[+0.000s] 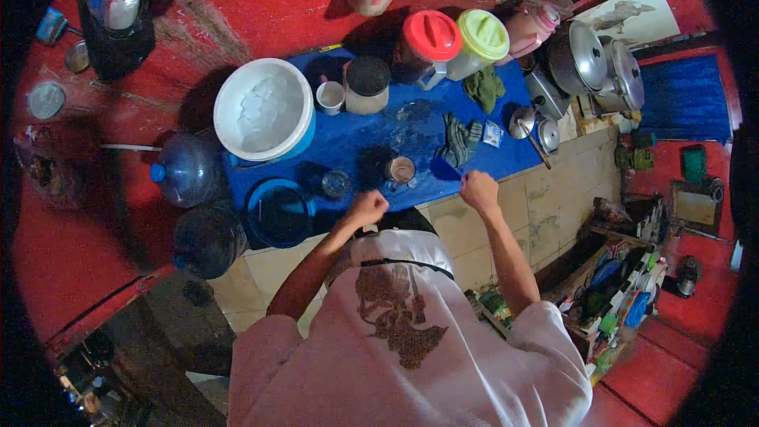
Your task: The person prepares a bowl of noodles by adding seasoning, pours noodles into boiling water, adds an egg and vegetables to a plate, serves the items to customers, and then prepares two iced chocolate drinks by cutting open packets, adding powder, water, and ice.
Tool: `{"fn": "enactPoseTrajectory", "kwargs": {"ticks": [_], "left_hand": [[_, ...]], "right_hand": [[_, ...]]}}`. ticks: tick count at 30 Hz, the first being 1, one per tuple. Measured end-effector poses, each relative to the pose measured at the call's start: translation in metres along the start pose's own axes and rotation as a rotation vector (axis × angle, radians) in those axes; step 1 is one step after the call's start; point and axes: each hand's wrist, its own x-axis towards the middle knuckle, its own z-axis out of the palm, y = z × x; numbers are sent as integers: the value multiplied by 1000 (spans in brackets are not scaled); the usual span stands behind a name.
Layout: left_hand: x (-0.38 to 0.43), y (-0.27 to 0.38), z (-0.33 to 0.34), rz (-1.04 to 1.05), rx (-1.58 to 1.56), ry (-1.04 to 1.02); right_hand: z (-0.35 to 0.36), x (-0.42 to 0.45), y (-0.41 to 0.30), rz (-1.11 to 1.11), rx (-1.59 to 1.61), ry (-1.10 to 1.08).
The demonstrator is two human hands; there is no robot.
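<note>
My left hand (pixel 369 209) is curled over the near edge of the blue-topped table (pixel 409 95), with nothing visible in it. To its right, my right hand (pixel 480 190) grips a dark blue spoon-like utensil (pixel 446 169) whose broad end points left. Between the hands and slightly beyond them stands a clear glass mug (pixel 402 171) with light brown contents. A clear glass (pixel 336 184) is left of the mug. Beyond the blue utensil lie a striped cloth (pixel 455 139) and a small white-and-blue packet (pixel 493 133).
A white tub (pixel 264 110) holds pale, ice-like pieces. Behind are a white cup (pixel 330 98), a dark-lidded jar (pixel 367 86), and pitchers with red (pixel 432 35) and yellow-green lids (pixel 483 34). A blue-rimmed basin (pixel 281 212) sits left; a ladle (pixel 531 130) and lidded pots (pixel 584 56) are right.
</note>
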Motion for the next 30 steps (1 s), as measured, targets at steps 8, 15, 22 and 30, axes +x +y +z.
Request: {"fn": "enactPoseTrajectory", "kwargs": {"ticks": [8, 15, 22, 30], "left_hand": [[62, -23, 117, -105, 102, -81], [71, 16, 128, -284, -264, 29], [32, 80, 106, -247, -391, 112], [-42, 115, 8, -149, -1002, 228]], "right_hand": [[111, 29, 25, -29, -1, -108], [168, 29, 41, -60, 209, -271], [43, 1, 32, -122, 317, -213], [-1, 4, -6, -227, 313, 5]]}}
